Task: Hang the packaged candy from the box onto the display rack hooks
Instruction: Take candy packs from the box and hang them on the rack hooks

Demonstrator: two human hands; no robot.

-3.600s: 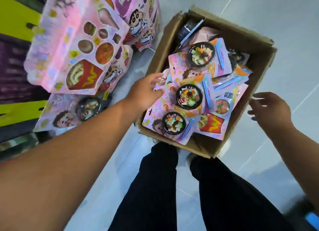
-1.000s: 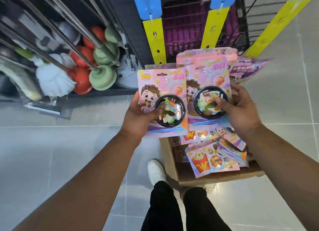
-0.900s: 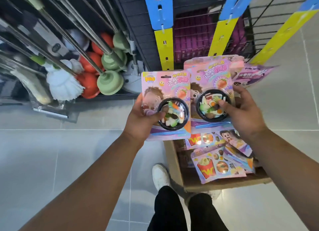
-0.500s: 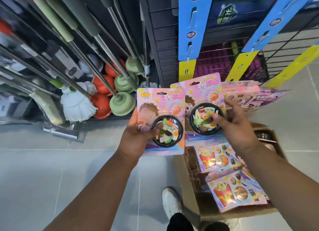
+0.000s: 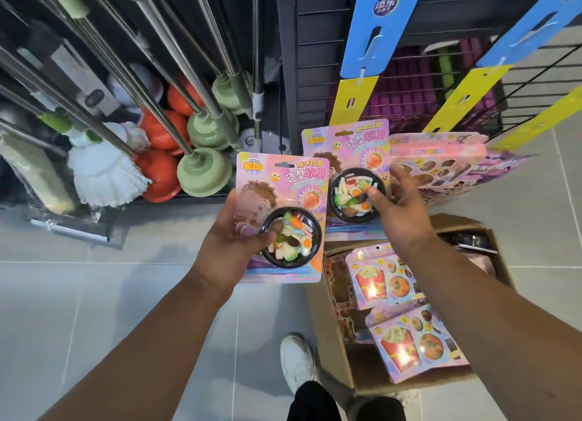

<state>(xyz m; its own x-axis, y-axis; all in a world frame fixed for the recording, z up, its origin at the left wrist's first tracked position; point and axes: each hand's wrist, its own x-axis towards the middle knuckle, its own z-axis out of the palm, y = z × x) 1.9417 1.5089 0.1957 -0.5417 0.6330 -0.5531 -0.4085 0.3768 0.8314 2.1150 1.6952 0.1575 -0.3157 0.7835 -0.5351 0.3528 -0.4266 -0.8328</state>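
Note:
My left hand [image 5: 234,241] grips a pink candy pack [image 5: 285,184] with a black bowl blister, thumb on the bowl. My right hand [image 5: 398,209] holds a second, matching candy pack [image 5: 349,145] slightly higher and to the right, thumb on its bowl. Both packs are upright in front of me. Below my right arm the cardboard box [image 5: 343,357] stands on the floor with more packs [image 5: 381,279] showing fries and burgers. Blue and yellow hanging strips [image 5: 357,99] of the display rack slant down above the packs. More pink packs [image 5: 437,165] hang at the right.
Mops and green and orange plungers [image 5: 201,171] with steel handles fill the shelf at the left. A black wire rack [image 5: 406,83] holds purple goods behind the strips. Grey floor tiles [image 5: 78,310] lie below. My white shoe [image 5: 296,364] stands beside the box.
Both hands took a pack each from the box and lifted them up. My view rose from the box toward the rack strips, and the packs now sit a little farther apart.

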